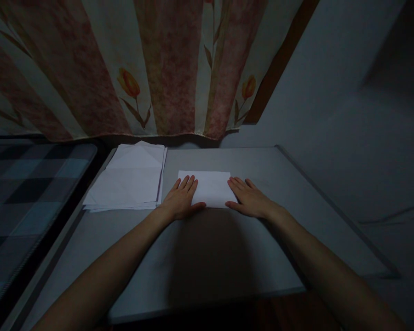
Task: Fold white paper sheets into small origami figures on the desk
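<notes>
A folded white paper (210, 187) lies flat on the grey tabletop (227, 239) in front of me. My left hand (181, 198) rests palm down on the paper's left end, fingers stretched out flat. My right hand (250, 197) lies flat over the paper's right end, fingers extended and pointing toward the left. Neither hand grips anything; both press on the sheet.
A stack of white paper sheets (131, 179) sits at the table's far left. A floral curtain (152, 69) hangs behind the table. A checked cloth surface (24, 193) lies to the left, a grey wall (348, 115) to the right.
</notes>
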Demonstrator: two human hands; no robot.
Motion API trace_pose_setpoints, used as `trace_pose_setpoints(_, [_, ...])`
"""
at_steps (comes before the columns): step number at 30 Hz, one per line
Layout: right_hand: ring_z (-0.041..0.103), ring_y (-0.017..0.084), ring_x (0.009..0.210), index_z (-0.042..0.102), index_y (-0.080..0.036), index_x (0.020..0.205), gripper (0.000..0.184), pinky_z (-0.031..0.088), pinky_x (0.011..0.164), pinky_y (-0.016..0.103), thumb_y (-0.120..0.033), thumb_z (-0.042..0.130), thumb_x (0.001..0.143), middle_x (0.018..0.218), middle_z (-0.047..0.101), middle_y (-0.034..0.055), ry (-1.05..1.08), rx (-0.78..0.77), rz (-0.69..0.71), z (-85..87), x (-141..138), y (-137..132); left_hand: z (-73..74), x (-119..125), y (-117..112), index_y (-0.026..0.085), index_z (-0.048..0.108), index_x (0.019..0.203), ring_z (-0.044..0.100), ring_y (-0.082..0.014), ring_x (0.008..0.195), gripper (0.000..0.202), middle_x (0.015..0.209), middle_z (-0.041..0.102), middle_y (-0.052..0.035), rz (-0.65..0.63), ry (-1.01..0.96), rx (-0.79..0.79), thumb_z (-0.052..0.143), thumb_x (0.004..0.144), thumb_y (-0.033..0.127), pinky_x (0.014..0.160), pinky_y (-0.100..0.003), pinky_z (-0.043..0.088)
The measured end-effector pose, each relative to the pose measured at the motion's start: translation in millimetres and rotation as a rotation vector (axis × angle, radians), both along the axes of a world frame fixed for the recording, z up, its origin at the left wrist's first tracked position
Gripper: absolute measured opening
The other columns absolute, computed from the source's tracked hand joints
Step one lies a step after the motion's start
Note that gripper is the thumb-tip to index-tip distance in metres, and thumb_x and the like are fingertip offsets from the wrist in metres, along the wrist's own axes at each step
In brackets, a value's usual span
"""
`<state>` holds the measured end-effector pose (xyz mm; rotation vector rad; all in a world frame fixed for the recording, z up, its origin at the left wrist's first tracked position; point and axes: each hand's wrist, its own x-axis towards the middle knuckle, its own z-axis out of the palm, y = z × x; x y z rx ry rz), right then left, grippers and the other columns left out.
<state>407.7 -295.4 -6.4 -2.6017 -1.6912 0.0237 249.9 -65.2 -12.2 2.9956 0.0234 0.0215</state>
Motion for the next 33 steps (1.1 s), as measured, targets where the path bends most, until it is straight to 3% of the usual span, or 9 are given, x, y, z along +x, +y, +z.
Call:
trace_pose_setpoints(3, [0.024,0.036,0.138,0.028,-0.007,0.145,0.079,0.021,0.111,0.057,-0.063,0.033,0.088,0.148,0.03,0.0215,-0.036,0.059,-0.016,6.0,-14.6,28.1,-0.4,-0.3,-0.4,0.008,0.023,0.145,0.011,-0.0313,0.143,0.08,0.154,0.018,-0.0183,0.003,-0.01,0.019,0.032,0.087,0.062,0.114,-0.047,0.01])
trace_pose_setpoints(6, [0.018,0.03,0.141,0.025,-0.007,0.146,0.073,0.017,0.114,0.049,-0.056,0.032,0.092,0.152,0.021,0.019,-0.026,0.086,0.118,4.4,-29.7,60.0,-2.0,-0.6,0.1,0.006,0.023,0.145,0.011,-0.0311,0.143,0.079,0.153,0.018,-0.0189,0.001,-0.009,0.028,0.035,0.087,0.058,0.115,-0.046,0.01])
trace_pose_setpoints(9, [0.02,0.028,0.141,0.023,-0.008,0.146,0.068,0.019,0.114,0.049,-0.052,0.027,0.094,0.152,0.024,0.0175,0.014,0.062,0.162,-2.8,-35.3,74.1,-4.5,-1.0,1.3,0.008,0.022,0.145,0.011,-0.0297,0.143,0.07,0.154,0.019,-0.0176,0.002,-0.022,0.034,0.032,0.09,0.049,0.115,-0.047,0.01])
trace_pose_setpoints(14, [0.021,0.029,0.141,0.02,-0.012,0.148,0.078,0.018,0.114,0.05,-0.061,0.033,0.09,0.151,0.025,0.0166,0.002,0.07,0.135,-9.0,-23.5,48.8,-4.8,-1.1,1.3,0.008,0.022,0.145,0.011,-0.0311,0.143,0.073,0.153,0.018,-0.0192,0.004,-0.023,0.019,0.031,0.089,0.055,0.114,-0.049,0.012])
trace_pose_setpoints(18, [0.023,0.029,0.14,0.019,-0.015,0.148,0.071,0.022,0.112,0.052,-0.055,0.035,0.091,0.151,0.027,0.0159,-0.012,0.068,0.087,-7.2,-12.5,15.5,-3.2,-1.5,1.9,0.01,0.021,0.146,0.011,-0.0328,0.143,0.083,0.153,0.018,-0.0193,-0.003,-0.015,0.003,0.036,0.085,0.064,0.114,-0.05,0.011])
trace_pose_setpoints(23, [0.039,0.034,0.131,0.037,-0.01,0.14,0.076,0.035,0.105,0.05,-0.059,0.051,0.083,0.144,0.039,0.0212,-0.079,0.035,0.134,6.3,-18.2,-4.4,-2.9,-3.4,3.3,0.024,0.022,0.147,0.011,-0.036,0.142,0.083,0.156,0.014,-0.0131,-0.04,-0.018,-0.008,0.041,0.08,0.07,0.113,-0.053,0.011])
trace_pose_setpoints(25, [0.052,0.032,0.119,0.05,-0.012,0.129,0.059,0.04,0.099,0.048,-0.052,0.052,0.086,0.133,0.053,0.0194,-0.113,0.024,0.184,13.2,-25.0,-4.2,-2.1,-4.1,2.8,0.026,0.024,0.146,0.01,-0.0369,0.142,0.082,0.156,0.014,-0.0122,-0.042,-0.018,-0.011,0.041,0.08,0.071,0.112,-0.054,0.011])
trace_pose_setpoints(28, [0.062,0.025,0.098,0.062,-0.017,0.11,0.027,0.045,0.09,0.041,-0.029,0.045,0.092,0.108,0.067,0.0132,-0.155,0.005,0.28,19.0,-34.6,-0.9,0.2,-4.6,1.8,0.022,0.025,0.146,0.01,-0.0375,0.142,0.083,0.155,0.016,-0.0147,-0.045,-0.015,-0.002,0.04,0.081,0.071,0.112,-0.054,0.011])
trace_pose_setpoints(33, [0.062,0.019,0.073,0.064,-0.014,0.089,0.026,0.045,0.069,0.033,-0.007,0.039,0.09,0.082,0.067,0.0102,-0.27,-0.093,0.379,21.1,-42.3,3.1,4.0,-3.8,1.5,0.017,0.028,0.145,0.013,-0.0385,0.141,0.084,0.153,0.021,-0.0165,-0.053,-0.009,0.023,0.04,0.081,0.07,0.112,-0.053,0.012])
